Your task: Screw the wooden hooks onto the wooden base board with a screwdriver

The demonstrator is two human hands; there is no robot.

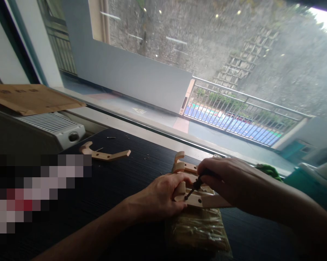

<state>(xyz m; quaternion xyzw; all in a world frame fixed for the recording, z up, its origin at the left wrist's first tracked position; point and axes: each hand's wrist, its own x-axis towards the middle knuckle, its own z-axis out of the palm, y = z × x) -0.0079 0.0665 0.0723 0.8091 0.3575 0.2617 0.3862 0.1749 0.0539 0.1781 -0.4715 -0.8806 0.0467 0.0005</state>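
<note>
Only printing I can spot is on the brown envelope (35, 98) at about 9 o'clock, and it's too small to read. Left hand (162, 195) at 6 o'clock is curled snug around the hooked end of a wooden piece (211, 202), which sits at 5 on a plastic-wrapped bundle (198, 233). Right hand (228, 177) at 4 is wrapped around a dark screwdriver (197, 183), tip down on that wood. Another curved wooden piece (106, 156) lies near 8

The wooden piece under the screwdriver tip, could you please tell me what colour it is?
The wooden piece is light tan, shown in the head view.
</note>
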